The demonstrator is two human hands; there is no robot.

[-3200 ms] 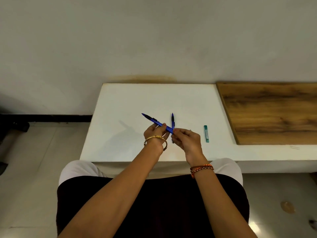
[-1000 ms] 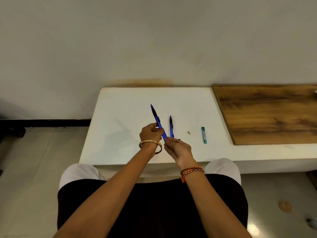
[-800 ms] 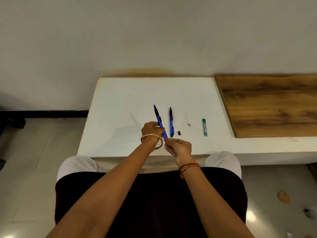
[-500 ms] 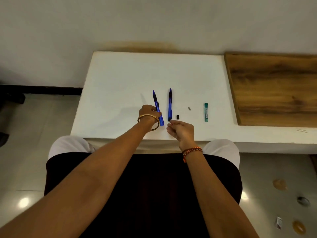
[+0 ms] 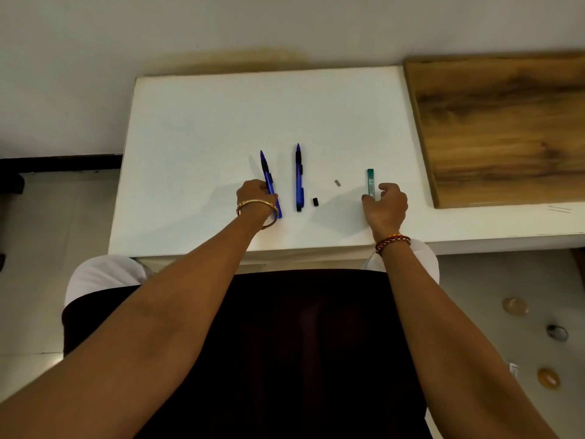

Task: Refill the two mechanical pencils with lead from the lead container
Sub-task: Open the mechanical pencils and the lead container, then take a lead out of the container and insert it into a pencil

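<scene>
My left hand (image 5: 254, 194) grips one blue pencil (image 5: 270, 182) on the white table (image 5: 196, 147). The second pencil (image 5: 299, 177) lies just at its 3 o'clock. My right hand (image 5: 386, 204) closes around the green lead container (image 5: 370, 182).

Wall (image 5: 285, 23): plain off-white, brownish stain just above counter edge.
Counter (image 5: 196, 147): white, against wall.
Wooden board (image 5: 500, 128): right end of counter.
Floor (image 5: 506, 286): pale glossy tiles, small round objects at right.
Baseboard (image 5: 60, 163): dark, left.
</scene>
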